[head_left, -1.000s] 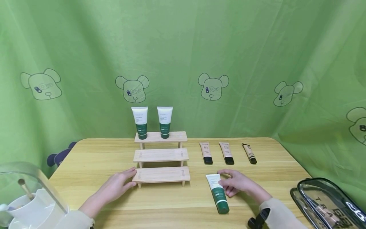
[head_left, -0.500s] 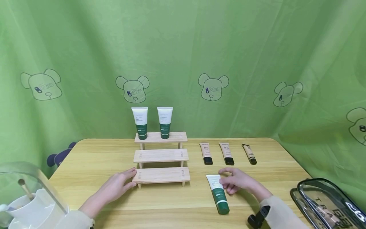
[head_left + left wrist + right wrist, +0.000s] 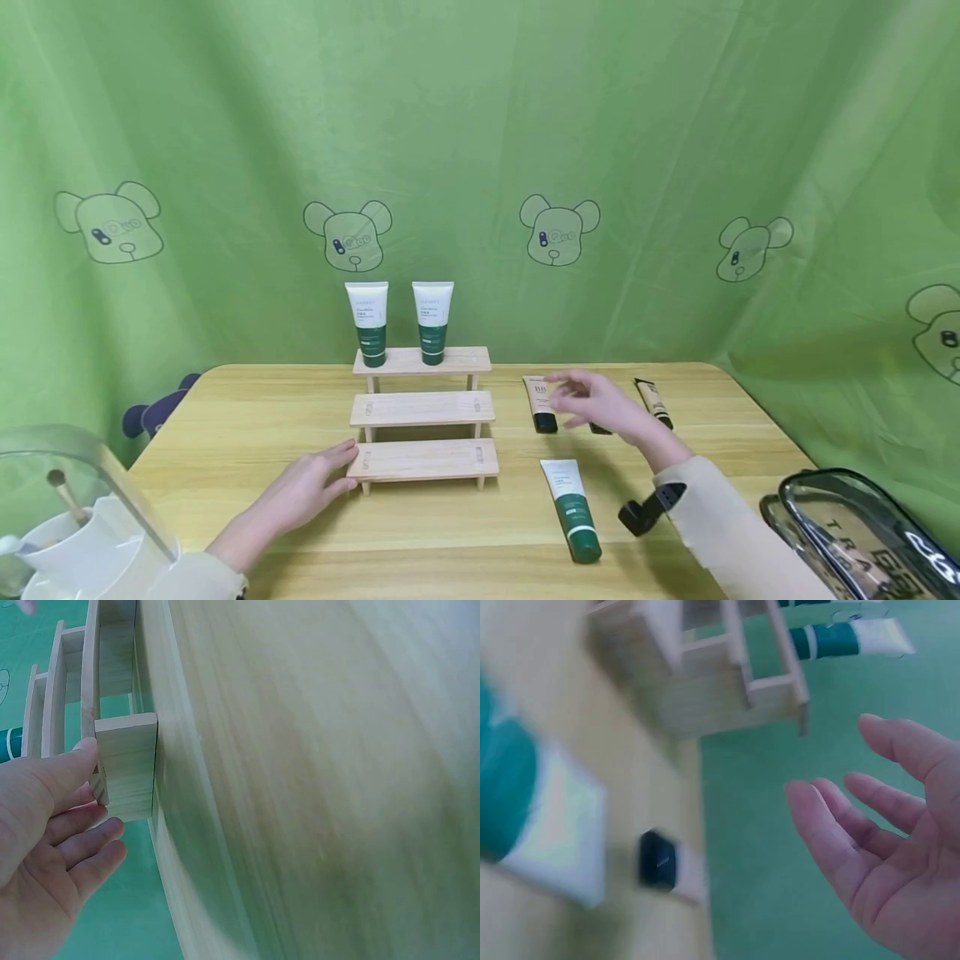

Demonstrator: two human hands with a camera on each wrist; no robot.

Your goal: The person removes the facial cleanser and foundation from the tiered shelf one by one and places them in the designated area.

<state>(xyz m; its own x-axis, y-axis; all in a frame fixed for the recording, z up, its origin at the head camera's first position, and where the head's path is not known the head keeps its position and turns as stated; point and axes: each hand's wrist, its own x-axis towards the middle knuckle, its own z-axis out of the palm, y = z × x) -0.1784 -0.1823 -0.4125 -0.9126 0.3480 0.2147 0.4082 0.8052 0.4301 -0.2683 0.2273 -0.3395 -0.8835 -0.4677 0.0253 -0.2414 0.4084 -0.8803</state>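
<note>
One relaxed, empty right hand [image 3: 598, 405] hovered with a pink, black-capped tube [image 3: 540, 402] just beside it, toward the three-tiered wooden rack [image 3: 422, 407].

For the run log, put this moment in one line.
left hand: holds shelf | right hand: empty, near beige tubes | top step: two large tubes

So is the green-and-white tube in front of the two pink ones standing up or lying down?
Lying down: the tube stretches along the tabletop, green cap toward the head camera.
</note>
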